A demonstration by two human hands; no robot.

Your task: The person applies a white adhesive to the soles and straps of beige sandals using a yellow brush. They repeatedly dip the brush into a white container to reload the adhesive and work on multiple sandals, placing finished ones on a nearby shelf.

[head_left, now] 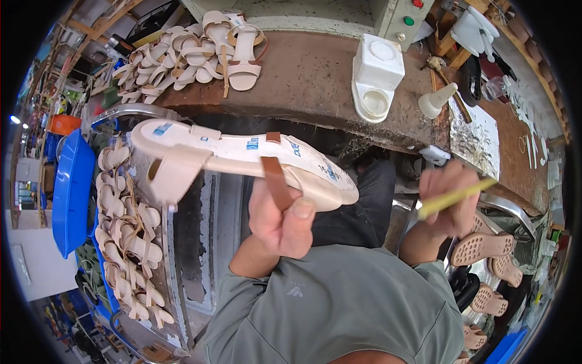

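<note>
A beige sandal piece, with side straps, a brown strap and blue marks on its pale flat face, is held up at the middle. My left hand is closed around it near one end, thumb against its edge and the brown strap beside the fingers. To the right, my right hand is closed on a slim yellow stick-shaped tool. Motion blurs this hand, and the tool's exact kind cannot be made out. The tool is apart from the sandal piece.
A brown workbench carries a pile of beige sandals, a white dispenser and a pale cone-shaped bottle. Left stand a rack of sandals and a blue tub. Soles hang at right.
</note>
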